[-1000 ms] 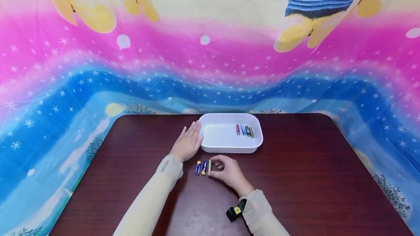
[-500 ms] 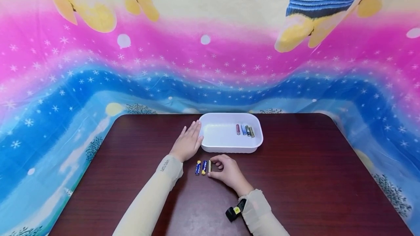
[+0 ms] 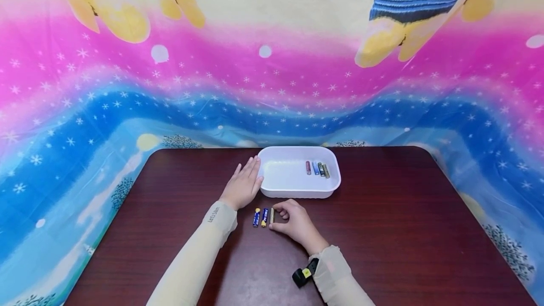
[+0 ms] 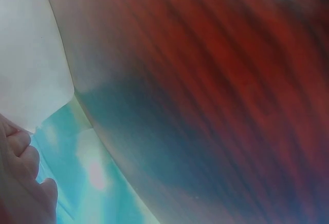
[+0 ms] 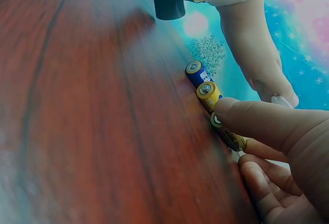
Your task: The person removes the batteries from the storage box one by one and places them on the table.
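My right hand (image 3: 297, 223) pinches a gold-and-dark battery (image 5: 231, 137) lengthwise, thumb at its near end and a finger at the far end. The battery lies on the table, rightmost in a short row. Left of it are two blue-and-yellow batteries (image 3: 264, 218), side by side with their ends turned opposite ways. Behind the row stands a white plastic tray (image 3: 297, 194). Extended fingers of my left hand (image 3: 241, 189) rest against the tray's left rim. Only part of that hand shows at the lower left of the left wrist view.
Inside the tray, toward its right end, several batteries lie in a row, among them a red one (image 3: 308, 168) and a light blue one (image 3: 316, 168). The dark red wooden table (image 3: 403, 230) meets a patterned cloth backdrop (image 3: 238, 84) behind and at both sides.
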Action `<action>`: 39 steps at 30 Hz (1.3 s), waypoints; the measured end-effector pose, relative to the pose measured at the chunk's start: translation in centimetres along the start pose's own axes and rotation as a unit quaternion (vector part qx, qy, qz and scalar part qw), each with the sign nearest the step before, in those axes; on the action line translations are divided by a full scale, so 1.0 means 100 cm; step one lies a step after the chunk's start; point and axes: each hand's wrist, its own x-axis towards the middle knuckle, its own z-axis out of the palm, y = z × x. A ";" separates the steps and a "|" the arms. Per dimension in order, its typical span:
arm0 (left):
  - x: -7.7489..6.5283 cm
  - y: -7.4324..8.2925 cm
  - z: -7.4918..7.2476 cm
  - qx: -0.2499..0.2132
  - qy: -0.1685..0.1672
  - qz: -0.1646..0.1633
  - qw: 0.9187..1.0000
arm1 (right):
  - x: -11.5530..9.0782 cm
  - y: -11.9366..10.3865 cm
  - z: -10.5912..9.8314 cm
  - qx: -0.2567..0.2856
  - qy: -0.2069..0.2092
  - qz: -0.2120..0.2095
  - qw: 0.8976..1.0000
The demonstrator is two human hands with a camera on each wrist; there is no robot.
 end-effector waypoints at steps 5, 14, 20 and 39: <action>0.000 -0.001 0.001 0.003 0.001 0.000 1.000 | 0.000 0.000 0.000 -0.005 -0.004 -0.001 1.000; 0.001 0.000 0.000 0.006 -0.002 0.002 1.000 | 0.000 0.001 0.000 -0.013 -0.003 -0.002 1.000; 0.001 0.001 -0.001 0.006 -0.010 -0.005 1.000 | 0.000 0.002 0.000 -0.014 -0.008 0.000 1.000; -0.001 0.002 -0.005 0.013 -0.007 -0.003 1.000 | -0.001 0.001 0.000 -0.003 -0.014 0.013 1.000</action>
